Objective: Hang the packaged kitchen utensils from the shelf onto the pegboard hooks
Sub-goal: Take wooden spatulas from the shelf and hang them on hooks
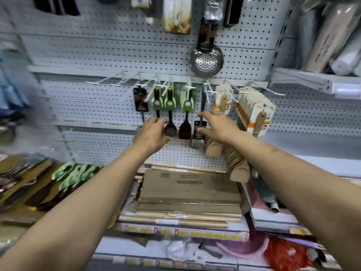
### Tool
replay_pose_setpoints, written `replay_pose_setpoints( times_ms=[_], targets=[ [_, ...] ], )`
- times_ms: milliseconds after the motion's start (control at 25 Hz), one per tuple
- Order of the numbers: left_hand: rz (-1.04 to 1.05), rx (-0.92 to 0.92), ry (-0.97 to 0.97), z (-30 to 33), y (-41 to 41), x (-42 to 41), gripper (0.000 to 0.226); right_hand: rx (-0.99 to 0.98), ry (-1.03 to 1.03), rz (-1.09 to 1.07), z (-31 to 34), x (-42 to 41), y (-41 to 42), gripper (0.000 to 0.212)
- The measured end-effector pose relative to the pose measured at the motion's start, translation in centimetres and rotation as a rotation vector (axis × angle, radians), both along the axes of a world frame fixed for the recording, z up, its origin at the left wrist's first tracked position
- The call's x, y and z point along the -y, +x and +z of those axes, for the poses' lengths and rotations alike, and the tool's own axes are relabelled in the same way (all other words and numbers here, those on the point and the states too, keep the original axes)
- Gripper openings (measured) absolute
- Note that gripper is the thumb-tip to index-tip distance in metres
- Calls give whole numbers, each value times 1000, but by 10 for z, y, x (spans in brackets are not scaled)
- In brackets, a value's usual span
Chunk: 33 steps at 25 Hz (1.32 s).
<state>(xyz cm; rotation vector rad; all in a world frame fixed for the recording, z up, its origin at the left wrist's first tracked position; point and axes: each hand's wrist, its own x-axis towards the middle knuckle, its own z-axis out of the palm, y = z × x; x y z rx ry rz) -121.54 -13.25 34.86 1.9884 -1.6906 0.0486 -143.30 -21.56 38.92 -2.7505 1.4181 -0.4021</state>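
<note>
Some dark spoons in green card packs point(169, 100) hang mid-frame on white pegboard hooks point(190, 87). More green packs point(75, 174) wait lower left on the shelf. Left hand point(151, 132) and right hand point(216, 127) reach up, fingers loose, holding nothing.

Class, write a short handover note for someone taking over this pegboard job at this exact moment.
Left hand: open, at the dark ladle hanging from its hook.
Right hand: open, fingers spread at the slotted utensil; grip unclear.
Done: three green-carded utensils hang on the hooks, wooden spoons to their right.
Left: more green-carded packs lie on the shelf at lower left; empty hooks upper left.
</note>
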Motion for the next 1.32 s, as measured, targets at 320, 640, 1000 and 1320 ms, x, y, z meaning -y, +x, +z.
replay_pose_setpoints(
  times_ms=[320,640,1000,1320],
  targets=[
    [129,50,-102,37,105,-154,54,20,-159,265,30,-129,121,58],
    [302,97,-117,43,321,-285,54,63,-163,448,37,-226,360,55],
    [439,138,-82,59,569,-400,51,128,-31,586,39,-321,643,53],
    [500,106,-31,1,760,-381,51,107,63,627,-25,-283,852,52]
  ],
)
